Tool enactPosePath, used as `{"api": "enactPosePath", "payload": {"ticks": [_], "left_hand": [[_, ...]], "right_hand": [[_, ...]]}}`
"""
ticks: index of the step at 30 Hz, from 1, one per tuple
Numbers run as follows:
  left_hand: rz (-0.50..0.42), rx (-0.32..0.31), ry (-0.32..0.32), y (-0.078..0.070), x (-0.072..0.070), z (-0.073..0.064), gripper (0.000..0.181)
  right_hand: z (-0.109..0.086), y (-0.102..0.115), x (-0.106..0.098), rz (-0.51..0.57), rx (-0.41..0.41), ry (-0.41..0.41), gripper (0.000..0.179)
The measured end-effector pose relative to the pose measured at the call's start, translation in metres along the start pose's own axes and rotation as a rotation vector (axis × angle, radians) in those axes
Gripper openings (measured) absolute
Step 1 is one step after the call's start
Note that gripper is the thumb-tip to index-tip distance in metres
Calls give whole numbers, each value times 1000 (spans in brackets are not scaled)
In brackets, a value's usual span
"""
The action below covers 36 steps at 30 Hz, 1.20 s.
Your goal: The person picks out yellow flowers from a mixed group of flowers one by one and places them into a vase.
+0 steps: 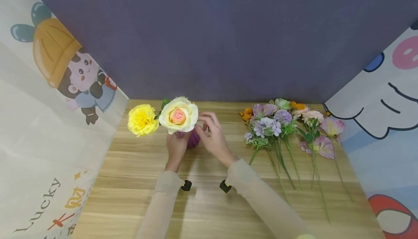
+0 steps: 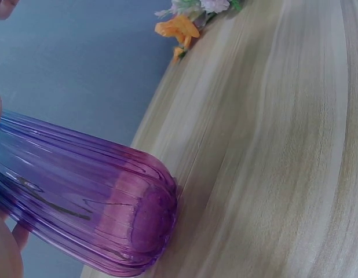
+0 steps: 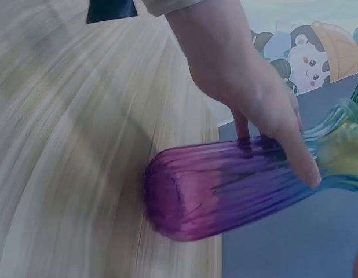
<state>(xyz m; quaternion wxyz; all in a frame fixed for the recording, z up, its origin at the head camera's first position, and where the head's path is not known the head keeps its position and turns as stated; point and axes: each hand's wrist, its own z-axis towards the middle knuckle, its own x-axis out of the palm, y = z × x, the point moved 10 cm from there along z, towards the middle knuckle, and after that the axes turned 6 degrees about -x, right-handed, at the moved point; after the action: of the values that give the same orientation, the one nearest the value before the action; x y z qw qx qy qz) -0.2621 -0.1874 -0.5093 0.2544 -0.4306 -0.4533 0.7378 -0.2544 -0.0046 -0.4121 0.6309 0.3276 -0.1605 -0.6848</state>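
Note:
A ribbed glass vase (image 3: 225,188), blue at the neck and purple-pink at the base, stands on the wooden table. My left hand (image 1: 176,148) grips its upper part, the thumb lying along the near side in the right wrist view (image 3: 248,87). Above the vase mouth is a cream rose with a pink centre (image 1: 178,115); a yellow carnation (image 1: 143,120) leans out to its left. A dark stem shows through the glass (image 2: 54,202). My right hand (image 1: 213,137) has bent fingers at the rose's right edge; whether they pinch anything is hidden.
Loose artificial flowers lie at the table's right: a bunch of purple and lilac blooms (image 1: 266,123), orange flowers (image 1: 247,114) and pink ones (image 1: 323,147), stems toward the front. A dark wall (image 1: 222,43) stands behind; printed panels flank both sides.

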Motion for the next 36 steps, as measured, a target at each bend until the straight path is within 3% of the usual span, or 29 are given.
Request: {"api": "enactPosePath", "payload": {"ticks": [11, 16, 23, 36], "left_hand": [[-23, 9, -12, 0, -1, -1, 69], [-49, 14, -9, 0, -1, -1, 67], [-77, 23, 1, 1, 0, 0, 68], [-84, 31, -9, 1, 0, -1, 60]], "right_hand": [[-22, -12, -35, -51, -14, -90, 24], [-28, -4, -55, -74, 29, -103, 20], [-63, -40, -79, -138, 93, -115, 16], [-114, -72, -121, -242, 168, -88, 15]]}}
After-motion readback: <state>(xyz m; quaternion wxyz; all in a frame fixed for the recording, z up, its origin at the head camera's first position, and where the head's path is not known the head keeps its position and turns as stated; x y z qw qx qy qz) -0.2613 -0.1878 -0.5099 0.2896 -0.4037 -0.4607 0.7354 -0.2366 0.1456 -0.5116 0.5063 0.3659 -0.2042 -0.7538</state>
